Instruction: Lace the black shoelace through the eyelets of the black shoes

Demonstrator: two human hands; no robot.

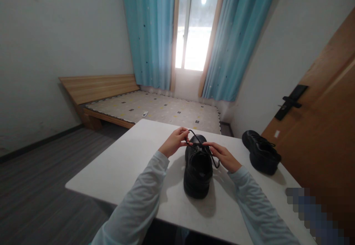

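A black lace-up shoe [197,180] stands upright on the white table in front of me, its toe pointing away and its heel towards me. My left hand [176,141] is at the left of the laces, thumb and fingers pinched on a black shoelace [194,133] that arcs over the front of the shoe. From the right, my right hand [222,154] reaches to the lacing with its fingers closed at the lace near the tongue. A loop of lace hangs down below those fingers, beside the shoe's right side.
A second black shoe [260,152] rests near the right edge of the white table [133,163]. Beyond the table is a bed [155,106] with a small white remote [145,114] on it. A wooden door [327,126] stands at the right.
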